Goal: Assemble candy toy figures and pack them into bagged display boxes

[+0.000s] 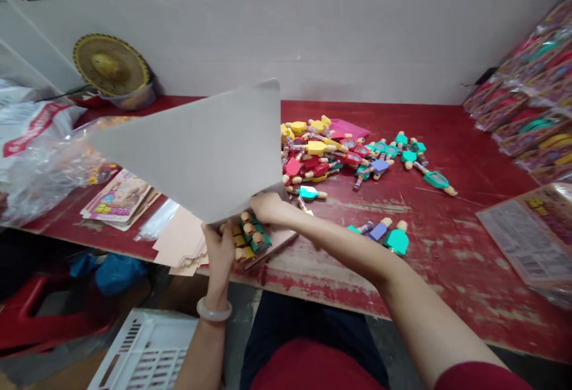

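Near the desk's (451,235) near edge, we see our left hand (220,253) grasping the pale card (214,145) by its near corner, presumably steadying it over the box (279,240) of small bottles (258,238); our right hand's (267,207) grip we cannot tell, its fingertips being hidden.

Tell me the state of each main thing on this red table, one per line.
Open box: uncovered at the near end
Gray sheet: raised, slanting above the box
Boxed bottle-shaped pieces: set in rows
Left hand: curled at the box's left edge
Right hand: at the box, fingertips hidden
Loose bottle-shaped pieces: piled and scattered
Printed cards: stacked unevenly
Red tabletop: scuffed
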The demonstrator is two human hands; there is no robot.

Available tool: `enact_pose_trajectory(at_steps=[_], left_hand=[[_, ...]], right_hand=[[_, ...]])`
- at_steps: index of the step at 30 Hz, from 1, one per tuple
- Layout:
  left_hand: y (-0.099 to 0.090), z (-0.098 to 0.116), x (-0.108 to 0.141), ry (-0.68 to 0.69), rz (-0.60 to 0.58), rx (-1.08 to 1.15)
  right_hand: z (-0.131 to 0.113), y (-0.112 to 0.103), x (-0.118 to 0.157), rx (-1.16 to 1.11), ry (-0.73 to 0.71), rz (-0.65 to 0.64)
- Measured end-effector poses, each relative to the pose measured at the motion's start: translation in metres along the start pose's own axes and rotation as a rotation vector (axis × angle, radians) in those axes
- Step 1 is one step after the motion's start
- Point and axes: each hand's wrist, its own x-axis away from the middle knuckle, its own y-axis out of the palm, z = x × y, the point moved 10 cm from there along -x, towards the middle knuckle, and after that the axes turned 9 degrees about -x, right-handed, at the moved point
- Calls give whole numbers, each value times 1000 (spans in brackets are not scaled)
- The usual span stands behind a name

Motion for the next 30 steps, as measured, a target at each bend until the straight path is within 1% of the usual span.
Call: enact_pose_trajectory(at_steps=[3, 5, 6, 7, 9, 10, 11, 12, 13, 15, 17, 18, 21, 24, 27, 30], left_hand=[[-1, -1, -1, 12, 5, 3], [0, 0, 1, 20, -3, 12], [1, 0, 2, 17, -9, 14], [1, 0, 3, 8, -9, 11], [0, 0, 3, -6, 1, 5], [0, 0, 2, -11, 4, 7], [0, 0, -1, -15, 7, 17], [0, -1, -5, -24, 6, 31], [2, -1, -10, -33, 2, 49], [5, -2, -20, -52, -9, 78], [6, -1, -29, -58, -6, 70], [6, 0, -31, -53, -4, 58], [5, 2, -27, -50, 0, 22], [1, 3, -16, -30, 13, -13], [-1, 5, -7, 30, 21, -41], [0, 2, -6, 30, 8, -35]], right_hand=[[3, 5, 10, -78, 21, 116], [14, 7, 21, -120, 34, 166], [23, 3, 28, -146, 39, 213], [35, -6, 35, -187, 53, 296], [70, -38, 51, -302, 134, 551], [91, -54, 58, -363, 199, 689], [111, -67, 61, -419, 279, 799], [130, -75, 61, -464, 373, 859], [146, -78, 55, -491, 471, 868], [168, -74, 40, -529, 638, 837], [179, -62, 27, -559, 733, 807], [180, -56, 21, -572, 746, 797], [181, -38, 10, -585, 673, 765], [187, -27, 13, -566, 572, 754], [202, -21, 29, -557, 538, 744], [212, -23, 54, -510, 484, 751]])
